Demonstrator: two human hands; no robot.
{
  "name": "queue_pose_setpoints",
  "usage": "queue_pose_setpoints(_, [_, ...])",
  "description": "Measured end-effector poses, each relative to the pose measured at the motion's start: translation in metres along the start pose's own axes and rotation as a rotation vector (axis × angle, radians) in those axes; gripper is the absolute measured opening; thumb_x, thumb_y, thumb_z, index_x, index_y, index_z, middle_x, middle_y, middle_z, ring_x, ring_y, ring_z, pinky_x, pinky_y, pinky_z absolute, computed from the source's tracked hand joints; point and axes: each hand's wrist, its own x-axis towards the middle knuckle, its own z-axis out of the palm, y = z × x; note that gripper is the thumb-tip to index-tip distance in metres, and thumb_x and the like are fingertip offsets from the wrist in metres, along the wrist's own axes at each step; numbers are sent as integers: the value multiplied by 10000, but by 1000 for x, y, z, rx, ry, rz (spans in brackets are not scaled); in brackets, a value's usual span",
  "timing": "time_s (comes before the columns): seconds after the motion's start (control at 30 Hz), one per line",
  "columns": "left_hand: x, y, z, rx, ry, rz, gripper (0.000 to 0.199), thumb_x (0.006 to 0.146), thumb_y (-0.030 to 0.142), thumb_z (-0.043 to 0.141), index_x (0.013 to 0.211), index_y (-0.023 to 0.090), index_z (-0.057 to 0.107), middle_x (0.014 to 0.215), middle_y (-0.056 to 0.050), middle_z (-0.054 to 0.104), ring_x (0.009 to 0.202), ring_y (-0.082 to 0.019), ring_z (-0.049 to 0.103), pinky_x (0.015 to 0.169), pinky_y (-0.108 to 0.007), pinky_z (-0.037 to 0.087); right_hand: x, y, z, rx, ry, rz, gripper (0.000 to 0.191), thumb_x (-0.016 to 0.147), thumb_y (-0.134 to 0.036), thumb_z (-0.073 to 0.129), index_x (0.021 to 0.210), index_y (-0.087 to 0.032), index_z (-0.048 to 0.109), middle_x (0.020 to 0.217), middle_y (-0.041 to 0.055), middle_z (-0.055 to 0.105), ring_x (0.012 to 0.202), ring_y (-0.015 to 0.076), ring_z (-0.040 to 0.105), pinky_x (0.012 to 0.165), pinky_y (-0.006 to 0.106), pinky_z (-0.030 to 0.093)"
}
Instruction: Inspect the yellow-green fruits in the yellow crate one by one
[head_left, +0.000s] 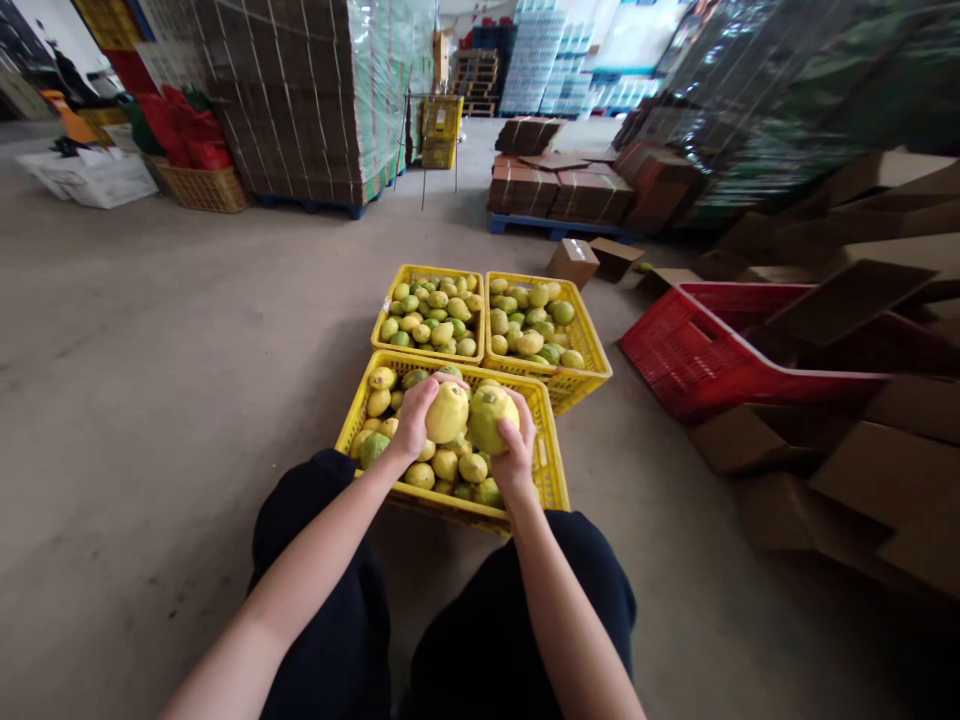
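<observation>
We look down past 2 knees in dark trousers (315,560), set on either side below the fingers, to 2 bare hands held close together. The left hand (417,418) grasps 1 yellow fruit (448,412), its fingers curled around the outer side and top. The right hand (520,440) grasps 1 greenish-yellow fruit (489,420), thumb across the near side and fingers around the outer side. These 2 fruits sit side by side between the palms; whether they touch, we cannot tell. Beneath the fingers we see a yellow crate (553,455) filled with more yellow and green fruit. Just beyond the fingertips stand 2 more yellow crates, the left crate (376,325) and the right crate (596,350), side by side and also holding fruit. To the right of the fingers, well apart, a red crate (667,365) sits tilted in our view among loose cardboard boxes (870,470). Farther ahead of the fingers, slightly right, bundles of flat brown cardboard (592,192) rest on a blue pallet (525,226). Ahead and left of them, we find a tall stack wrapped in clear film (292,110).
</observation>
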Motion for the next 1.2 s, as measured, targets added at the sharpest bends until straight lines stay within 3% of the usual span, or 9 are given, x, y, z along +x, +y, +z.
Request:
queue_pose_setpoints(0.2, [3,1,1,-2,48,-86,509,869,643,500,827,183,714,963,-91,745,1015,-272,673,890,-370,532,-1,-1,3,46,14,47,358,689,-461,703,959,-227,722,923,9,710,869,213,620,815,332,493])
queue_pose_setpoints(0.3, [8,2,2,-85,111,-293,484,823,648,554,838,188,703,849,-81,737,968,-288,689,783,-376,579,-1,-1,9,240,94,267,351,690,-481,716,928,-224,694,867,5,712,852,214,654,744,320,528])
queue_pose_setpoints(0.43, [15,10,1,-297,110,-533,485,842,628,492,927,196,694,834,-100,725,857,-303,703,596,-381,581,2,-2,17,586,59,608,429,739,-574,648,913,-182,659,715,26,692,599,190,648,408,248,438])
queue_pose_setpoints(0.53, [17,18,0,-465,80,-608,488,873,601,440,996,196,683,924,-117,727,787,-281,708,454,-308,509,6,-4,18,721,23,634,409,764,-537,629,923,-160,657,714,49,711,489,159,607,303,213,346])
queue_pose_setpoints(0.63, [17,20,1,-625,96,-683,446,897,554,446,993,186,678,950,-115,726,715,-241,702,368,-233,416,9,-5,15,776,46,612,372,797,-511,606,924,-166,664,740,56,728,499,157,621,296,206,353])
queue_pose_setpoints(0.77, [15,11,7,-773,201,-730,417,929,502,462,980,154,685,930,-106,721,744,-217,700,568,-298,569,13,-4,8,837,150,618,342,808,-492,596,912,-178,682,755,50,732,676,193,699,556,294,581])
queue_pose_setpoints(0.87, [13,2,15,-884,282,-675,364,940,442,456,1038,178,686,965,-94,725,937,-251,704,789,-397,601,16,-3,3,906,199,631,356,822,-464,570,955,-161,704,860,82,753,813,207,716,730,335,609])
queue_pose_setpoints(1.0, [12,-5,23,-966,377,-611,273,925,347,480,1070,225,677,1032,-57,729,1125,-242,660,867,-373,585,17,-3,0,968,220,654,361,847,-383,517,1048,-147,702,1045,108,757,965,212,710,750,312,604])
queue_pose_setpoints(1.2, [15,-12,27,-770,404,-609,192,882,344,529,971,240,664,1054,-47,721,1065,-225,674,811,-329,587,16,-2,0,1013,239,678,360,825,-354,524,1071,-154,693,1050,105,753,957,221,708,736,329,609])
